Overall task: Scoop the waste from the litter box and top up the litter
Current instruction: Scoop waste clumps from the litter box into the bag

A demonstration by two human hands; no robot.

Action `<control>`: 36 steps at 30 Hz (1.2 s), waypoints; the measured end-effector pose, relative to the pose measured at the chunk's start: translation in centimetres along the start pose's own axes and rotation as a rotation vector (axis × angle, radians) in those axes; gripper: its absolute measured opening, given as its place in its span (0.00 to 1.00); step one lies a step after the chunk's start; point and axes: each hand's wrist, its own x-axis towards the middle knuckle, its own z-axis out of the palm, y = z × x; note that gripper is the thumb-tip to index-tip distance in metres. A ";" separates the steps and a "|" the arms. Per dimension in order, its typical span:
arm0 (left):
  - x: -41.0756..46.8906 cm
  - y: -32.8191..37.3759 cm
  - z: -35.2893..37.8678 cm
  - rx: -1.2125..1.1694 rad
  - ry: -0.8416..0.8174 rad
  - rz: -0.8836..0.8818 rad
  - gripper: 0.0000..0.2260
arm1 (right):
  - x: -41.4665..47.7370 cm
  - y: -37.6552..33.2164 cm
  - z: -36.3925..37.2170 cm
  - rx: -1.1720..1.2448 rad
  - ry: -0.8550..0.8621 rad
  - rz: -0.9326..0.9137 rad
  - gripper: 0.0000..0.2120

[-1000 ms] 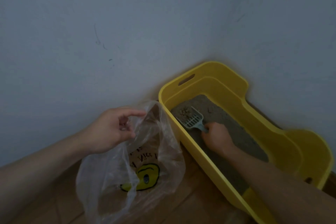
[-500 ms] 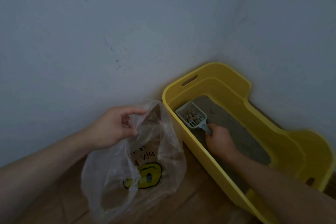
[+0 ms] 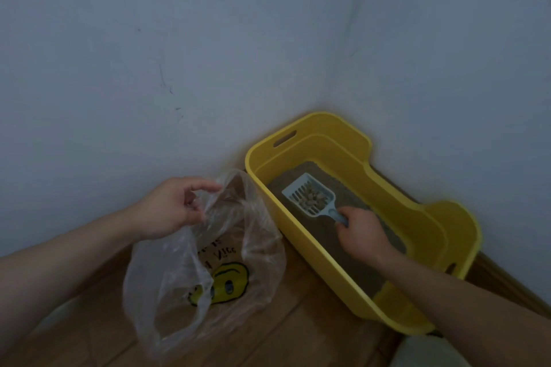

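Clear plastic bag: on the wooden floor at left, just beside the near-left wall of the litter box; its mouth gapes upward.
Left hand: thumb and fingers pinch the far-left edge of the bag's mouth and hold it up.
Risk at the bag: only one side of the mouth is held. The film is limp, so the free side could fold inward and clumps would land on the floor.
Yellow litter box: stands in the corner where two walls meet, its length running from near right to far left, with grey litter inside.
Risk at the rim: the load must clear the box's near wall to reach the bag, and a clip on that edge would likely jolt the clumps loose.
Pale blue scoop: inside the box towards its far-left end, apparently just above the litter, carrying a heap of waste clumps.
Risk in the scoop: tipping it forward or swinging it fast could roll the clumps off the open front lip.
Scoop axis: handle at near right, slotted pan at far left, so it lies roughly along the box's length. The open front points to the far-left corner.
Right hand: fingers are wrapped round the scoop's handle.
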 end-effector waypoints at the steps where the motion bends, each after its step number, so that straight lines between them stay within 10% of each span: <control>1: -0.1 0.1 0.1 0.000 -0.005 0.003 0.26 | -0.2 -0.1 -0.1 -0.005 -0.001 -0.002 0.08; 20: -1.7 1.1 -1.1 0.198 -0.024 0.000 0.27 | -5.9 -6.5 -7.6 -0.019 0.044 -0.152 0.12; 36: -4.5 0.6 -2.7 0.112 -0.119 -0.142 0.34 | -8.7 -14.4 -0.5 -0.346 -0.321 -0.455 0.10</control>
